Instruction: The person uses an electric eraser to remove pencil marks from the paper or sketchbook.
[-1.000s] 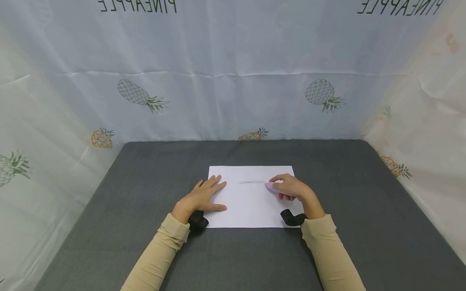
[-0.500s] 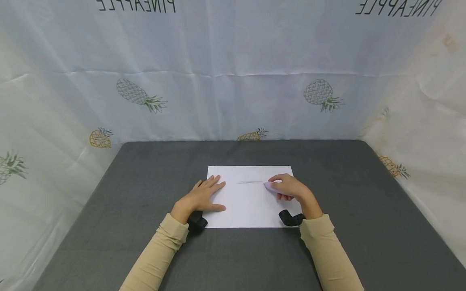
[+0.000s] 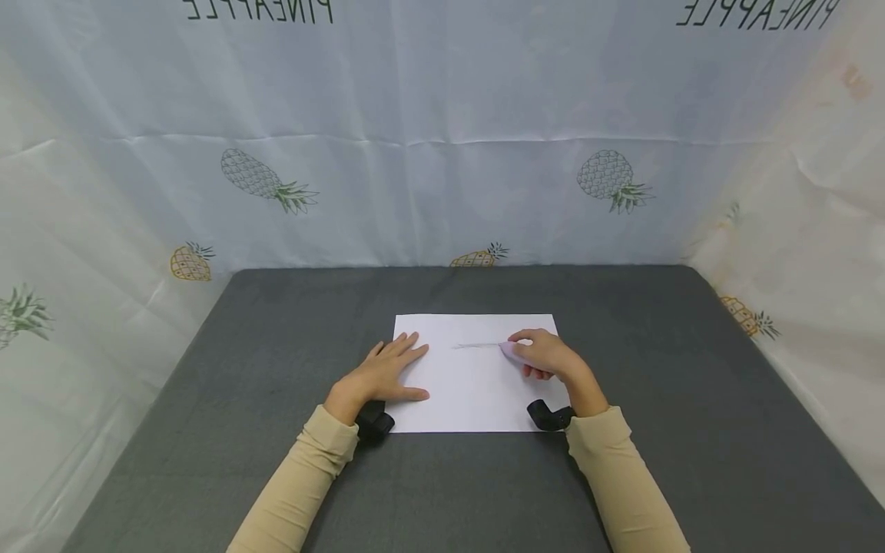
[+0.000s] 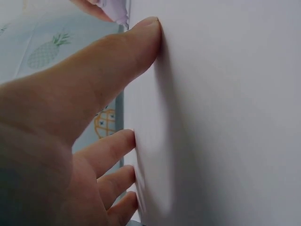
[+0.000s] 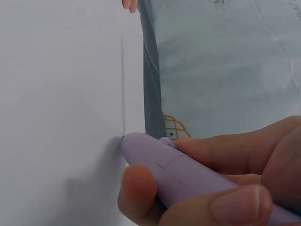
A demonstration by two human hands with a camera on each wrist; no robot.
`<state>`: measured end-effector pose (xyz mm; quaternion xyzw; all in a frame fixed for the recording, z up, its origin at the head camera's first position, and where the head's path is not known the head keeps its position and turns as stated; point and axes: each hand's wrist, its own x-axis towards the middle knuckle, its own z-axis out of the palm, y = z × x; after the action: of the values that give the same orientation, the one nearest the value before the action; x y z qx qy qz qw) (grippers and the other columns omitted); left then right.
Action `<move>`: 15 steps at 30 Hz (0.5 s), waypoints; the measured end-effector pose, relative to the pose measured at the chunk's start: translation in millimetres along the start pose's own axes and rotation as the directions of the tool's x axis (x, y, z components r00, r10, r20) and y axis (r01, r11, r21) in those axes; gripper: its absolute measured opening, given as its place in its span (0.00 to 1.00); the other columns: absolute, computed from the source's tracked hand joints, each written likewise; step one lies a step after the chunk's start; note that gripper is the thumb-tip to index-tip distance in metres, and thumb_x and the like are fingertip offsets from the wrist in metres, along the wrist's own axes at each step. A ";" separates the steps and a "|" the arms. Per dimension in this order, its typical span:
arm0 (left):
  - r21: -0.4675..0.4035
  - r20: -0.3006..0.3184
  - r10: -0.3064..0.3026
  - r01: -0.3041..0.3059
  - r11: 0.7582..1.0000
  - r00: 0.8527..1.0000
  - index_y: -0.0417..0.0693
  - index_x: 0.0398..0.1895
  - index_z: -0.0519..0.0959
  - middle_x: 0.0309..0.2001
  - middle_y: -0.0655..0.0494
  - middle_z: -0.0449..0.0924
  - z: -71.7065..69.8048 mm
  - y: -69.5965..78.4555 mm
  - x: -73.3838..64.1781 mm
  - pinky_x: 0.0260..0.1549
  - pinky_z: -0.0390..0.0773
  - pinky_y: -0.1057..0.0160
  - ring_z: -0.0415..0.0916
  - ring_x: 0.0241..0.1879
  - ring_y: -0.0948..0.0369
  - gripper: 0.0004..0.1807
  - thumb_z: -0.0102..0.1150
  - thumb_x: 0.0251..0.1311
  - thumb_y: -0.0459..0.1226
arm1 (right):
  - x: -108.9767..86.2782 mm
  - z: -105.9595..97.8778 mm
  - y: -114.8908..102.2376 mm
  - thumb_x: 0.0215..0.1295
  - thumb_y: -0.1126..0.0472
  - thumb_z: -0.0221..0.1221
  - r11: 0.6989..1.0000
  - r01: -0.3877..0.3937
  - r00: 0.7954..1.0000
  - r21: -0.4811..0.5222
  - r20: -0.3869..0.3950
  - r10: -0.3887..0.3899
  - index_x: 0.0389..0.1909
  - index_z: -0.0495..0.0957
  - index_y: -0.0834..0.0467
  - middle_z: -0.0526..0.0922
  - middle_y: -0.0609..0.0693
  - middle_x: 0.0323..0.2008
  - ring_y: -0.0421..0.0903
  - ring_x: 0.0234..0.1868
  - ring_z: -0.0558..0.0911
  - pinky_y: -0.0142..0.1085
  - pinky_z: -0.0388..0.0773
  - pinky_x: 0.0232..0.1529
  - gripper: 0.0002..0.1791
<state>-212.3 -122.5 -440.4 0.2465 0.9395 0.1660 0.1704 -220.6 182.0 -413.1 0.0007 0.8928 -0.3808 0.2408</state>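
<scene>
The white rectangular paper sheet (image 3: pixel 463 403) lies on the dark grey cloth-covered table (image 3: pixel 442 491). Your left hand (image 3: pixel 386 378) rests across the sheet's left edge; your right hand (image 3: pixel 549 357), holding the pale purple rounded pen-shaped tool (image 5: pixel 162 165), lies over its right part. The thin grey drawn line (image 3: pixel 477 346) runs leftward from the tool's tip, nearer the sheet's far edge. Behind the table hangs the pale pineapple-printed fabric curtain (image 3: pixel 429 200).

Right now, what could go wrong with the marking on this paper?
The left hand rests only on the left side of the white paper, so it might skew under the lilac pen-shaped tool that the right hand holds. The grey line is faint, so retracing it could stray.
</scene>
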 end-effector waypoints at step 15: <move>-0.004 -0.003 0.009 -0.009 1.000 1.000 0.50 0.75 0.56 0.78 0.46 0.45 0.6 -0.2 0.3 0.74 0.42 0.36 0.41 0.79 0.46 0.46 0.63 0.57 0.55 | 1.2 0.0 0.1 0.71 0.57 0.48 1.000 -0.005 1.000 -0.028 0.007 0.005 0.63 0.70 0.60 0.73 0.47 0.15 0.39 0.13 0.65 0.27 0.63 0.16 0.22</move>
<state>-212.4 -122.4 -441.0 0.2501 0.9383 0.1688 0.1687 -221.6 181.8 -413.7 -0.0017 0.8973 -0.3675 0.2447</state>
